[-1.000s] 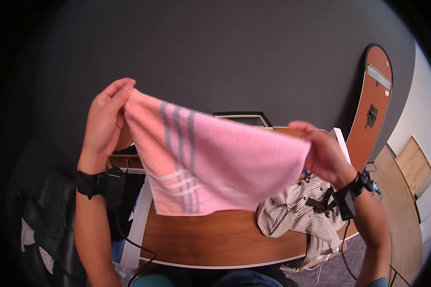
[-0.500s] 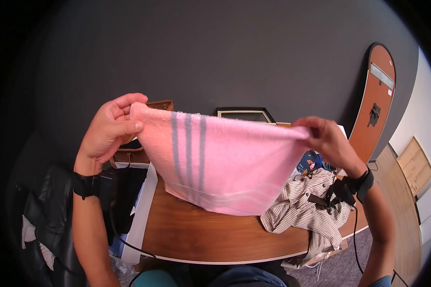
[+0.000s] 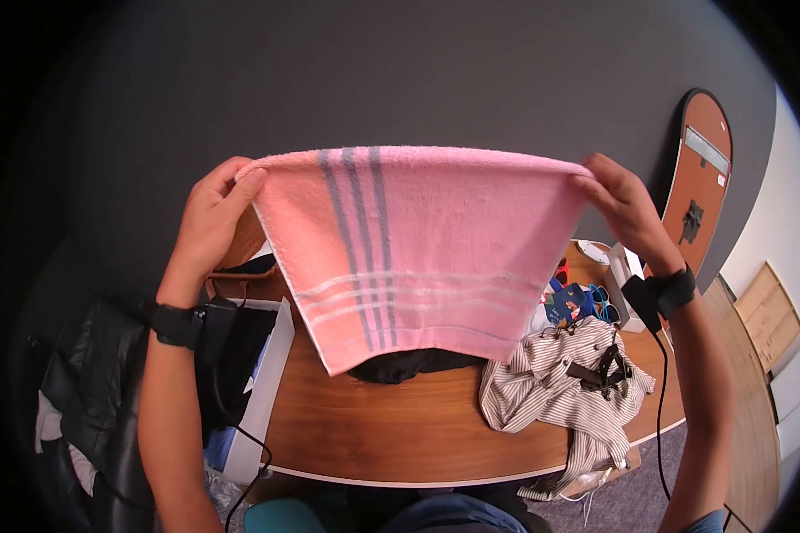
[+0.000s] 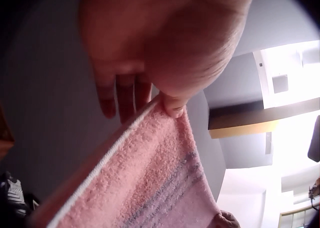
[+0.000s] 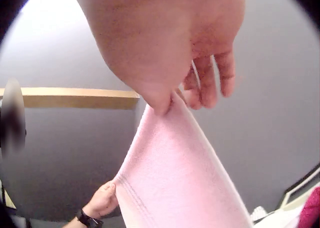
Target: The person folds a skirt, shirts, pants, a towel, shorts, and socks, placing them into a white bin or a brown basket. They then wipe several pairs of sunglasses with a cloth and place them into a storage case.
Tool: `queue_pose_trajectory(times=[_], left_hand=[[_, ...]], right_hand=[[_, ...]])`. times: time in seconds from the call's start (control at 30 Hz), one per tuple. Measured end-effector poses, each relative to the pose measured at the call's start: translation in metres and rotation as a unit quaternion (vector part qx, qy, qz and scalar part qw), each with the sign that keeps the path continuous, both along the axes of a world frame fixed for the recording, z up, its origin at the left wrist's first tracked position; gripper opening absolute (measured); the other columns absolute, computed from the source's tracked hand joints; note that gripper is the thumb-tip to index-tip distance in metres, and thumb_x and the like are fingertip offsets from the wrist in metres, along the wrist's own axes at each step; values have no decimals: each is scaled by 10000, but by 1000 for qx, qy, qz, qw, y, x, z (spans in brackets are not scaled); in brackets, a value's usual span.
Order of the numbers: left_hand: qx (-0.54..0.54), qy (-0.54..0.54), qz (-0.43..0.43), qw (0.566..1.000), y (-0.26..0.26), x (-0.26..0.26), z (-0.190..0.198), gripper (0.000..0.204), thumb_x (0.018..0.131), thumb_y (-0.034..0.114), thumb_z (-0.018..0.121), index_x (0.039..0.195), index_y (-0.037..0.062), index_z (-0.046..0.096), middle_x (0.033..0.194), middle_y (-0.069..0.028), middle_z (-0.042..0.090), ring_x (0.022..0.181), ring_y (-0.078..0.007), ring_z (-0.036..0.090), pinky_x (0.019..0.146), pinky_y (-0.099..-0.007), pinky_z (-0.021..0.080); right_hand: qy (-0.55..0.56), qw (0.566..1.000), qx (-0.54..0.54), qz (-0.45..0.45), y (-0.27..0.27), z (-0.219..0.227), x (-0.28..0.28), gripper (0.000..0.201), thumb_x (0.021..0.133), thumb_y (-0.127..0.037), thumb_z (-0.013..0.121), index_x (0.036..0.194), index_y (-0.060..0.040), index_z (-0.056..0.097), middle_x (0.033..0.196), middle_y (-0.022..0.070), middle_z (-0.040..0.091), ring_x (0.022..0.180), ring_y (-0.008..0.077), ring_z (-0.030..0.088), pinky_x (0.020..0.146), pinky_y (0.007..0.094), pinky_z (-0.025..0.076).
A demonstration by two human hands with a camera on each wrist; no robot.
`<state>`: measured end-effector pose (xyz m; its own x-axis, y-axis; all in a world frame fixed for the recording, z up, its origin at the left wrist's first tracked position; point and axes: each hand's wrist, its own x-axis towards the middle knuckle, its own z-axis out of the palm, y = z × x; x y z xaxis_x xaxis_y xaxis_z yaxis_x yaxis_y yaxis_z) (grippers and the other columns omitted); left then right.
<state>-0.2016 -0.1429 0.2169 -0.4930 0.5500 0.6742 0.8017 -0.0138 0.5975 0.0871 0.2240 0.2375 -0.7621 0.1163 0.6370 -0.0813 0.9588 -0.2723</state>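
Observation:
A pink and peach towel [image 3: 462, 231] with grey and white stripes hangs spread out between both hands above the table. My left hand [image 3: 215, 218] pinches its upper left corner between thumb and fingers; the left wrist view shows the thumb pressed on the towel [image 4: 145, 173] near its white edge. At the upper right corner, my right hand [image 3: 627, 209] pinches the cloth the same way. In the right wrist view the other fingers of that hand [image 5: 165, 48] extend past the towel [image 5: 175, 158]. The lower edge hangs over a dark cloth [image 3: 409, 362].
A striped shirt [image 3: 551, 382] with a black belt-like strap lies at the table's right, beside sunglasses [image 3: 603, 304] and a dark blue booklet [image 3: 567, 305]. A white box [image 3: 271, 382] with dark clothing stands at the left. The wooden table [image 3: 373, 435] has a curved front edge.
Both hands have risen, and the towel has gone from slanted and partly folded to spread out with a nearly level top edge. The dark cloth beneath now shows.

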Motion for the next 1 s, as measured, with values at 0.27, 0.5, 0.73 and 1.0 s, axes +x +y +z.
queue_pose_trajectory(times=[0.27,0.5,0.73,1.0], left_hand=[[-22,-157,-154,975,-93,95,-114,242,918,227,657,889,-7,603,961,-123,667,934,-233,638,863,-363,502],[-276,-377,-148,871,-131,131,-264,183,964,186,598,982,6,616,846,-26,600,802,-97,557,725,-251,458],[-186,-443,-57,875,-118,103,-263,139,973,174,569,977,36,579,839,38,555,772,-38,495,672,-208,421],[-45,-515,-44,855,-134,93,-264,175,962,202,590,984,31,563,852,27,575,767,-37,519,673,-205,434]], right_hand=[[-135,882,-320,317,-53,-130,88,151,778,-117,762,835,-53,638,1099,159,664,1086,309,621,924,431,492],[-363,753,-495,239,-92,-254,128,109,831,-4,699,919,4,635,966,127,688,1018,226,641,848,322,491],[-240,790,-536,174,-81,-260,100,102,933,-78,627,1000,-18,579,903,4,601,823,73,547,729,250,465],[-371,737,-472,311,-99,-258,82,143,888,-66,687,985,-15,596,898,43,622,823,128,585,717,267,460]])
